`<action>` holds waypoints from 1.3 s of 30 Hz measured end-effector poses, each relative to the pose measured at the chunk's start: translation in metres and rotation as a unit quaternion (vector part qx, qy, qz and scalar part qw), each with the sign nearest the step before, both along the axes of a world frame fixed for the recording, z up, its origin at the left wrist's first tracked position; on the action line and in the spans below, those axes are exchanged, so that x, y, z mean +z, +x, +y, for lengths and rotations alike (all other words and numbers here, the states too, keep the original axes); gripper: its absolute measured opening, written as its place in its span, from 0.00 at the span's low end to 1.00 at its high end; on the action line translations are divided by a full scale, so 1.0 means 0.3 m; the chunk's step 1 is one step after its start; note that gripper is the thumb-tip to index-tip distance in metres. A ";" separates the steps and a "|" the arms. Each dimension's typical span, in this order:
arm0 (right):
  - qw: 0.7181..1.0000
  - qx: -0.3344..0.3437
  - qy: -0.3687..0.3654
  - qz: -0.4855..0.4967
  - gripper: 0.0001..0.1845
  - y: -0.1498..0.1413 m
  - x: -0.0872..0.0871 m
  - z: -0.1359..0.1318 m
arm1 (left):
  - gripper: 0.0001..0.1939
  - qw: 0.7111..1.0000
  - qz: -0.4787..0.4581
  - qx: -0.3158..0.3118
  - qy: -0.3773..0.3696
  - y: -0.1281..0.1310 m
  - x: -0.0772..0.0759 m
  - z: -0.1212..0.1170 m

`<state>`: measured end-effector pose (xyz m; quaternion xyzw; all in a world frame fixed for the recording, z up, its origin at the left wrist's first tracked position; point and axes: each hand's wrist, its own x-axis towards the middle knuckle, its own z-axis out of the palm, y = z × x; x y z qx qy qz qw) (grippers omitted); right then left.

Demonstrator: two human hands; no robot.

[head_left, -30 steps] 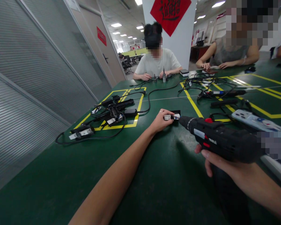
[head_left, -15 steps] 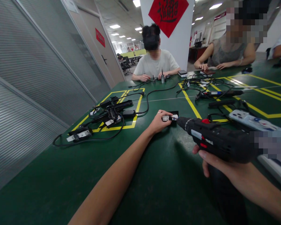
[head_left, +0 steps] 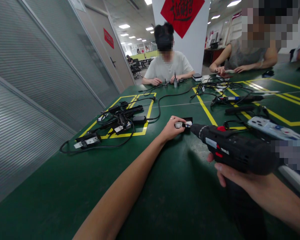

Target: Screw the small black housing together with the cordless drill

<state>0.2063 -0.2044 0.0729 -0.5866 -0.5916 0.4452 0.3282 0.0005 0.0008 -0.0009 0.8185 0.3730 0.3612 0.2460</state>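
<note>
In my right hand (head_left: 230,176), fingers wrapped round the grip, is a black cordless drill (head_left: 230,146) with red buttons. Its chuck points left, and the tip lies close to a small white-and-black part (head_left: 179,125) on the table. Whether the bit touches that part I cannot tell. My left hand (head_left: 172,128), a ring on one finger, pinches the small part at its left end. Behind it lies a flat black piece (head_left: 189,119), partly hidden by the fingers and the part.
A heap of black devices and cables (head_left: 121,120) lies left on the green table (head_left: 155,200). Cables and a soldering-iron-like tool (head_left: 242,99) lie right, near a light blue patterned case (head_left: 275,128). Two people sit opposite, one in a white shirt (head_left: 170,65). Yellow tape marks the tabletop.
The whole view has shifted slightly, with everything a little further right. Both hands keep their grips, and the drill stays close to the small part.
</note>
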 end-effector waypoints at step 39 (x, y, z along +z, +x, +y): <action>1.000 -0.009 -0.018 -0.010 0.15 0.020 -0.028 -0.012 | 0.13 1.000 -0.006 0.004 0.000 0.004 0.008 -0.010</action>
